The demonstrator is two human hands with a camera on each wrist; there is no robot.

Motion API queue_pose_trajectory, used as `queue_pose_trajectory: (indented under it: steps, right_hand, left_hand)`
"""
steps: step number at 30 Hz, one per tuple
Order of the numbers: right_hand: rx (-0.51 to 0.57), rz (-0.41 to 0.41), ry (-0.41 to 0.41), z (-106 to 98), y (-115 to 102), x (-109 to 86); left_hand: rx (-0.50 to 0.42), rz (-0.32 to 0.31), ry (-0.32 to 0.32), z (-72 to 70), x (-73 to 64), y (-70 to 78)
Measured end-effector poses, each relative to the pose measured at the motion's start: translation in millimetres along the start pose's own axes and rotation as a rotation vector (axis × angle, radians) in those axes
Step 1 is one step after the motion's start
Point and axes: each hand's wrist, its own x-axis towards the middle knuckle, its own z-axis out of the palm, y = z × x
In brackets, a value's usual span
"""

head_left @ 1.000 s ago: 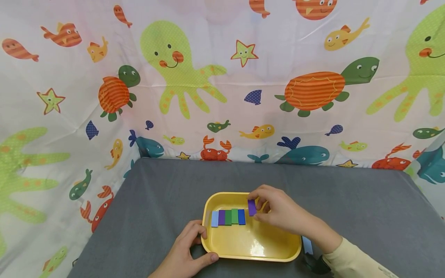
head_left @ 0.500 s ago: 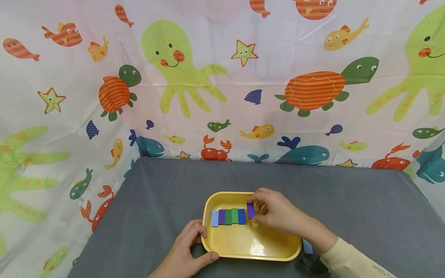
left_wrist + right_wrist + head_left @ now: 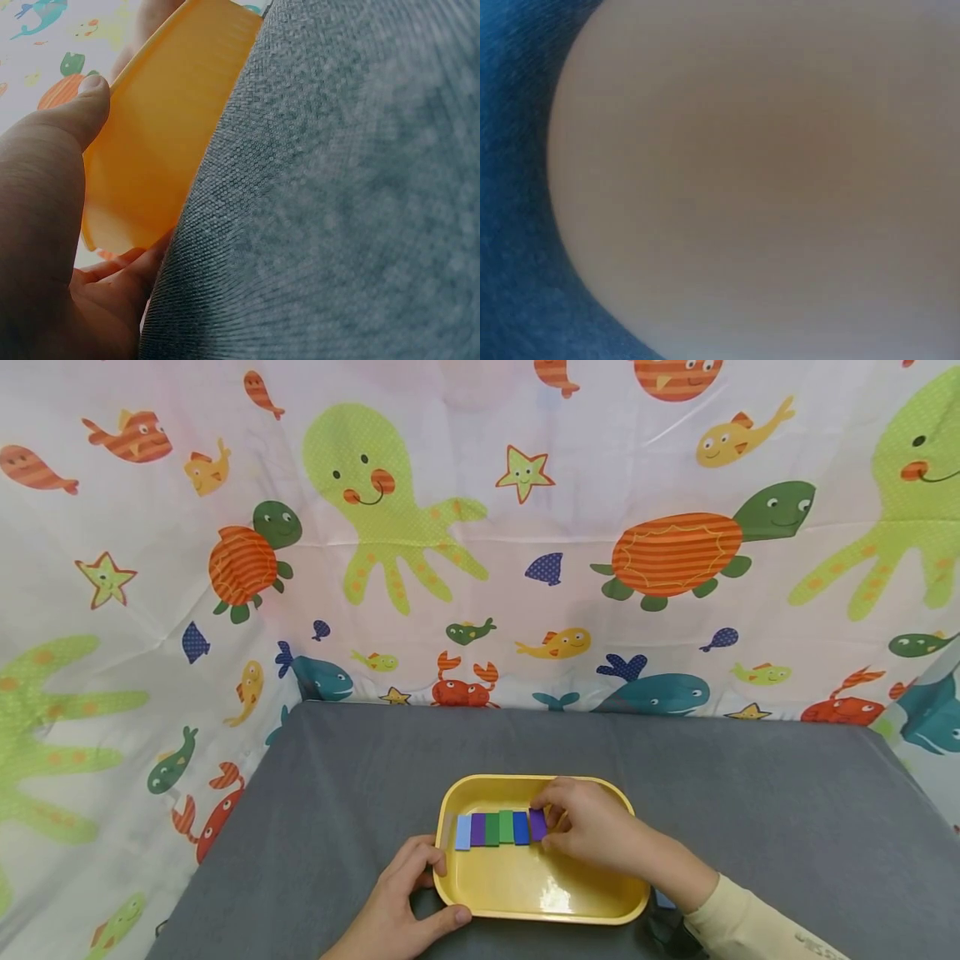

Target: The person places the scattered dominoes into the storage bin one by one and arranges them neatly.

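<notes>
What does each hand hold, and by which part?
Right hand: rightmost purple tile, far end to near right corner. Left hand: yellow tray, around its near left corner.

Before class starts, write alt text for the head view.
A person's right-hand grip pinches a purple tile at the right end of a row of coloured tiles in a yellow tray; the left-hand grip holds its left end.

One yellow tray [image 3: 510, 887], six tiles [image 3: 507, 827] inside it, two purple, two green, two blue
</notes>
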Motion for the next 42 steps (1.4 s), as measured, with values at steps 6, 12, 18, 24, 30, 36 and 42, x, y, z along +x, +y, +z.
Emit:
queue_pose_trajectory:
  steps: [6,12,18,24,30,36,42]
  right_hand:
    - [0.003,0.008,-0.017,4.4,0.7,-0.4]
    - [-0.02,-0.009,-0.009,8.1,1.1,1.0]
    - [-0.063,0.025,0.001,11.9,-0.4,1.5]
    - [-0.072,0.073,0.007,15.3,-3.2,1.8]
    - [-0.085,0.081,0.012,17.4,-5.6,2.3]
    - [-0.069,0.082,0.023,18.0,-5.5,1.3]
    - [-0.032,0.065,0.029,15.9,-2.4,0.2]
  left_hand:
    - [0.01,-0.031,-0.013,-0.5,0.3,1.3]
    - [0.01,-0.043,-0.016,-1.4,0.3,6.6]
    - [0.012,-0.045,-0.025,-2.2,-0.5,6.3]
    - [0.013,-0.041,-0.021,-2.4,-0.6,3.9]
    - [0.001,-0.059,-0.033,-2.9,-0.6,3.4]
    - [0.003,-0.051,-0.027,-2.2,0.3,2.4]
    - [0.007,-0.021,-0.01,-0.3,0.8,0.7]
